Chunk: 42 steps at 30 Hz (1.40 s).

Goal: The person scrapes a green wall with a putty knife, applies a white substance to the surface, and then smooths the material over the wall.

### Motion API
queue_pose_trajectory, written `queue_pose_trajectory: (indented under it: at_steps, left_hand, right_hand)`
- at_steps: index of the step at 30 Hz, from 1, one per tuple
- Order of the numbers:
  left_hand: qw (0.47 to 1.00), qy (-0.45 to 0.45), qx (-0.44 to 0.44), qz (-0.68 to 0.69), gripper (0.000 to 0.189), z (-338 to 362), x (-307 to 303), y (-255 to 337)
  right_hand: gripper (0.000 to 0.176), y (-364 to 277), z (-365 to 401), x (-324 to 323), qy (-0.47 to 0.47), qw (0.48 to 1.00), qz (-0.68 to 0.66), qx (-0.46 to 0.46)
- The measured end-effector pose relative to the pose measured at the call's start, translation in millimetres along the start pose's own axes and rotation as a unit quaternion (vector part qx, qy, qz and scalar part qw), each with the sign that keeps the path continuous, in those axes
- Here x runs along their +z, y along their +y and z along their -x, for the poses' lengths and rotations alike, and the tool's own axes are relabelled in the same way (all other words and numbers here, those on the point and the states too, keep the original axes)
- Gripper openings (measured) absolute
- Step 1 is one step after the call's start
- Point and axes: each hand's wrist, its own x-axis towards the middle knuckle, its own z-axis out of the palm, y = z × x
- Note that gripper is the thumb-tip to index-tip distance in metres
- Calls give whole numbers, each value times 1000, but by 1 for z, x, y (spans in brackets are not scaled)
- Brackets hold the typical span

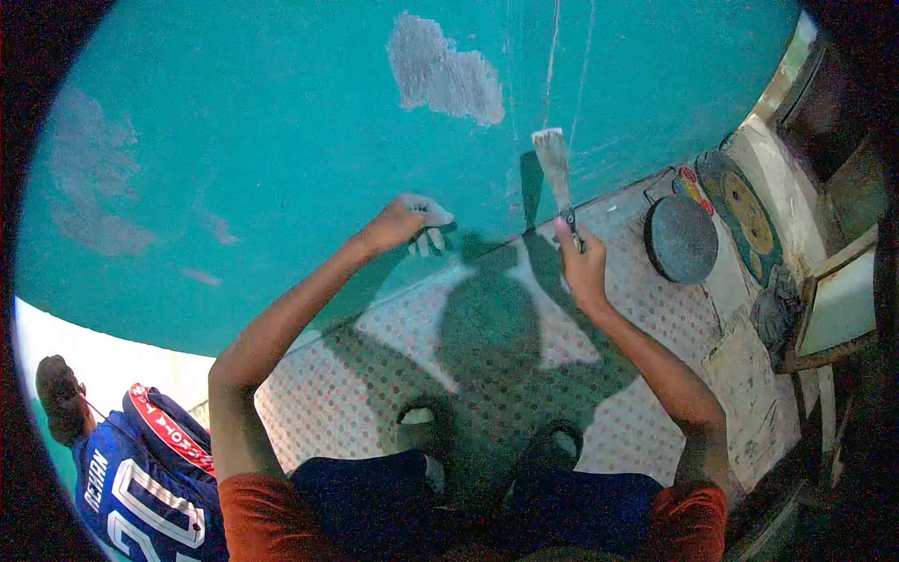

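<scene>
In my right hand (585,267) is a putty knife (555,170), gripped by its dark handle. Its blade points up toward the teal wall (309,140), with a whitish smear along the tip. My left hand (420,223) is raised close to the wall, left of the knife. Pale grey-white material coats its curled fingers, and whether a lump sits inside them is hard to make out. Above both hands, a rough grey patch (445,70) marks the wall. Thin pale lines run down the wall above the blade.
A person in a blue number 20 shirt (154,487) is at the lower left. On the right lie a round dark disc (682,239), a mat with a round pattern (747,208) and a dark crumpled cloth (775,307). My shadow falls across the dotted floor (646,375).
</scene>
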Motion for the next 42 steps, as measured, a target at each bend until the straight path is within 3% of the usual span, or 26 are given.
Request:
queue_pose_trajectory:
  at_steps: [5,9,10,13,16,22,28,34,42]
  left_hand:
    - [999,-29,-7,-26,27,-7,-5,-22]
    - [998,-41,-2,-39,27,-6,-3,-16]
    - [998,-44,-4,-34,27,-6,-2,-14]
    - [998,-56,-8,-29,27,-6,1,-13]
    - [997,-55,-4,-46,27,-9,1,-18]
    - [997,-66,-3,-39,27,-13,0,-16]
    - [996,-69,1,-64,28,-15,1,-17]
    - [996,-71,-1,-57,24,-12,1,-18]
    - [994,-84,19,-70,25,-15,5,-17]
  right_hand:
    - [32,23,-17,13,18,998,44,-35]
    - [33,-1,-47,21,59,993,79,-71]
    - [33,-14,-57,19,28,997,47,-60]
    - [35,4,-51,29,43,984,144,-91]
    - [35,12,-33,32,27,988,100,-112]
    - [36,-2,-42,20,-3,992,116,-40]
    - [35,8,-54,20,-3,994,84,-76]
    - [32,29,-37,26,-25,995,89,-37]
    - [31,24,-58,22,49,989,83,-111]
